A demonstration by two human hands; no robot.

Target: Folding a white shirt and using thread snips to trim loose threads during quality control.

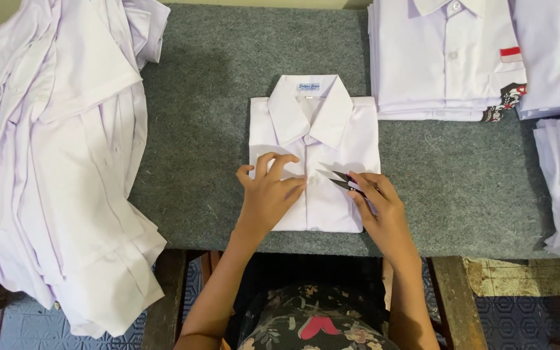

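Grey felt tabletop (215, 116) — tiled floor (526, 317)

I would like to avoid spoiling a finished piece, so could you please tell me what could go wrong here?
1. The small dark thread snips in the right hand point at the button placket of the folded white collared shirt; a slip might nick the cloth or a button thread.
2. The left hand presses right beside the blades, so its fingertips could get pricked.
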